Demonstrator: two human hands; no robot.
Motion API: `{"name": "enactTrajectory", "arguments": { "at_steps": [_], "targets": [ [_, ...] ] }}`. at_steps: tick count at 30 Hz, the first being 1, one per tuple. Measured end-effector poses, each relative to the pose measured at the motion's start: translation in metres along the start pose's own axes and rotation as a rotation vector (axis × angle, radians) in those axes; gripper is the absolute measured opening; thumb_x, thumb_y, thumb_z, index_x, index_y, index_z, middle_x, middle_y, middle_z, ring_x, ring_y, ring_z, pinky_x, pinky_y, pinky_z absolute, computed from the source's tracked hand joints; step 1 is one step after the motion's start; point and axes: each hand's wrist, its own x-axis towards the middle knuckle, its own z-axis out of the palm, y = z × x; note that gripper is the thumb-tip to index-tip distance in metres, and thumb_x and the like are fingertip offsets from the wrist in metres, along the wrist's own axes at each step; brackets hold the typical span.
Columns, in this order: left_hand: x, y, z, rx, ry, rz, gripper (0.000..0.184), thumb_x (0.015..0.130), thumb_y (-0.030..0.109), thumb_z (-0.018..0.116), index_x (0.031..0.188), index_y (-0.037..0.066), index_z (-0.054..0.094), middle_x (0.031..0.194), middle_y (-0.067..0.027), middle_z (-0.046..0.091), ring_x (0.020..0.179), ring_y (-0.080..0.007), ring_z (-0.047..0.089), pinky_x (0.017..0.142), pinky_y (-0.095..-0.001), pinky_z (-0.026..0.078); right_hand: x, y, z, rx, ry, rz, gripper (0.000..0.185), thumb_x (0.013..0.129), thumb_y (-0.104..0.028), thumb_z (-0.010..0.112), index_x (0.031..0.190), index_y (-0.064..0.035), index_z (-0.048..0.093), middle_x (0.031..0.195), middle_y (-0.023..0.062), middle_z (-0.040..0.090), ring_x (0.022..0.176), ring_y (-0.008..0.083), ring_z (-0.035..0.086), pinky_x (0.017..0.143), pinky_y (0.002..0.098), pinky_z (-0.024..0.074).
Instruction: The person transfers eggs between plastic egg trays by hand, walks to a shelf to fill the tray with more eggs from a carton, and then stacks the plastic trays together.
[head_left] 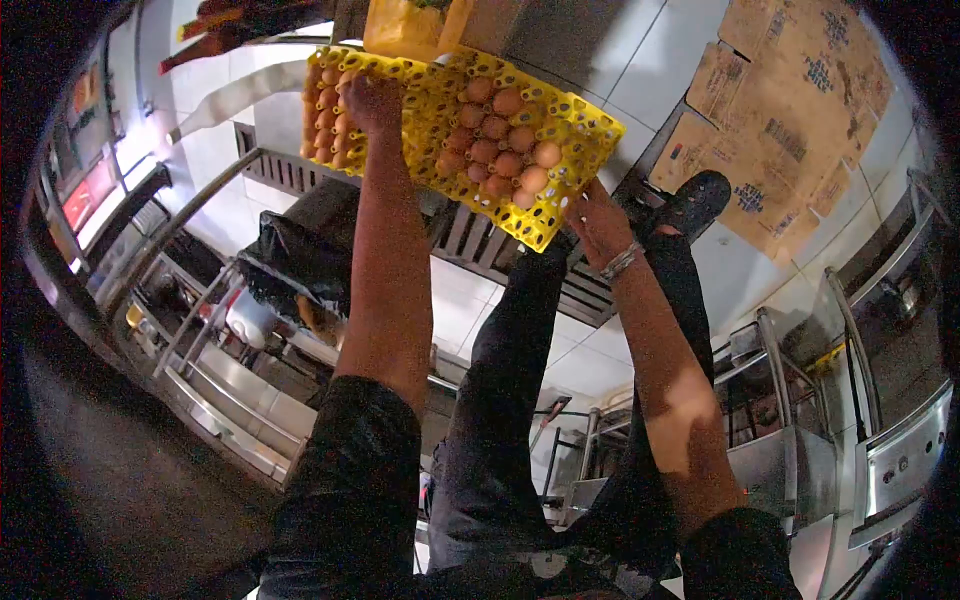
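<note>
Two yellow egg trays lie side by side at the top middle; brown eggs fill part of the right tray (590, 135) and the left side of the left tray (415, 150). My left hand (372, 103) is over the left tray, its fingers bent down at the brown eggs (325, 115); whether it holds an egg is hidden. At the lower right edge of the right tray, my right hand (600, 225) grips the rim, a bracelet on its wrist. More brown eggs (497, 140) sit in a cluster in that tray.
Flattened cardboard (790, 130) lies on the tiled floor at the right, near my shoe (702, 200). Beneath the trays runs a dark slatted grate (475, 240). A yellow container (405, 28) stands behind the trays. Metal racks (225, 350) are at the left, steel equipment (905, 460) at the right.
</note>
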Motion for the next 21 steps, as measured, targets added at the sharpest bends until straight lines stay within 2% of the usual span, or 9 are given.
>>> {"name": "enactTrajectory", "arguments": {
  "at_steps": [3, 7, 8, 9, 11, 14, 17, 20, 21],
  "targets": [
    [0.007, -0.007, -0.007, -0.262, -0.005, -0.151, 0.038, 0.076, 0.030, 0.071, 0.102, 0.003, 0.063, 0.100, -0.0190, 0.062, 0.096, -0.0342, 0.057, 0.082, -0.0453, 0.048, 0.000, 0.001, -0.003, -0.017, -0.010, 0.047, 0.060, 0.081, 0.003, 0.052, 0.139, -0.0092, 0.042, 0.123, 0.0031, 0.055, 0.108, 0.0139, 0.054, 0.084, 0.0255, 0.0481],
    [-0.009, 0.000, -0.032, -0.017, -0.301, -0.211, 0.033, 0.076, 0.027, 0.072, 0.099, 0.005, 0.064, 0.100, -0.0209, 0.061, 0.096, -0.0352, 0.056, 0.084, -0.0440, 0.047, -0.001, -0.006, -0.005, -0.045, -0.047, 0.031, 0.058, 0.083, 0.001, 0.053, 0.139, -0.0093, 0.042, 0.124, 0.0030, 0.055, 0.108, 0.0152, 0.054, 0.086, 0.0282, 0.0478],
    [-0.010, 0.004, -0.035, -0.072, -0.135, -0.094, 0.031, 0.076, 0.024, 0.072, 0.099, 0.004, 0.064, 0.100, -0.0216, 0.060, 0.094, -0.0353, 0.057, 0.083, -0.0433, 0.048, -0.002, -0.011, -0.006, -0.054, -0.056, 0.006, 0.057, 0.083, 0.000, 0.053, 0.139, -0.0092, 0.042, 0.125, 0.0029, 0.055, 0.108, 0.0156, 0.054, 0.087, 0.0288, 0.0477],
    [-0.010, 0.007, -0.033, -0.130, 0.032, 0.022, 0.030, 0.076, 0.022, 0.072, 0.098, 0.004, 0.065, 0.100, -0.0223, 0.060, 0.093, -0.0355, 0.057, 0.083, -0.0427, 0.048, -0.003, -0.029, -0.011, -0.365, -0.094, -0.016, 0.056, 0.083, 0.000, 0.052, 0.138, -0.0085, 0.043, 0.125, 0.0028, 0.054, 0.107, 0.0158, 0.055, 0.087, 0.0285, 0.0472],
    [0.000, 0.004, -0.026, -0.166, -0.025, 0.064, 0.029, 0.078, 0.021, 0.071, 0.100, 0.004, 0.064, 0.100, -0.0212, 0.059, 0.093, -0.0349, 0.057, 0.083, -0.0422, 0.048, -0.006, -0.037, -0.013, -0.680, -0.131, -0.019, 0.055, 0.083, -0.001, 0.052, 0.137, -0.0078, 0.043, 0.126, 0.0027, 0.054, 0.106, 0.0161, 0.055, 0.087, 0.0283, 0.0467],
    [0.013, -0.021, -0.008, -0.154, -0.120, 0.129, 0.029, 0.081, 0.018, 0.068, 0.104, 0.003, 0.062, 0.102, -0.0191, 0.057, 0.092, -0.0321, 0.057, 0.082, -0.0391, 0.048, -0.001, -0.014, -0.001, 0.164, -0.010, 0.120, 0.053, 0.086, -0.004, 0.053, 0.137, -0.0088, 0.044, 0.127, 0.0029, 0.054, 0.105, 0.0158, 0.056, 0.088, 0.0268, 0.0458],
    [0.013, -0.040, 0.011, -0.114, -0.156, 0.125, 0.029, 0.082, 0.018, 0.067, 0.106, 0.002, 0.062, 0.102, -0.0162, 0.058, 0.089, -0.0283, 0.058, 0.079, -0.0360, 0.049, 0.001, -0.008, -0.005, -0.007, -0.042, 0.112, 0.051, 0.089, -0.009, 0.055, 0.138, -0.0115, 0.043, 0.126, 0.0019, 0.055, 0.105, 0.0145, 0.055, 0.088, 0.0265, 0.0457],
    [0.008, 0.008, -0.053, -0.213, -0.256, 0.024, 0.029, 0.081, 0.019, 0.069, 0.105, 0.003, 0.064, 0.094, -0.0110, 0.065, 0.084, -0.0234, 0.062, 0.074, -0.0346, 0.051, 0.001, -0.008, -0.003, 0.156, -0.017, 0.294, 0.049, 0.091, -0.014, 0.056, 0.138, -0.0115, 0.043, 0.124, 0.0013, 0.056, 0.104, 0.0133, 0.055, 0.087, 0.0256, 0.0454],
    [0.005, 0.029, -0.073, -0.293, -0.302, 0.000, 0.030, 0.080, 0.020, 0.070, 0.105, 0.004, 0.065, 0.091, -0.0092, 0.067, 0.082, -0.0218, 0.064, 0.073, -0.0341, 0.052, 0.001, -0.003, -0.001, 0.098, -0.019, 0.193, 0.048, 0.092, -0.014, 0.056, 0.138, -0.0102, 0.043, 0.124, 0.0013, 0.056, 0.104, 0.0127, 0.055, 0.087, 0.0247, 0.0452]
  ]
}}
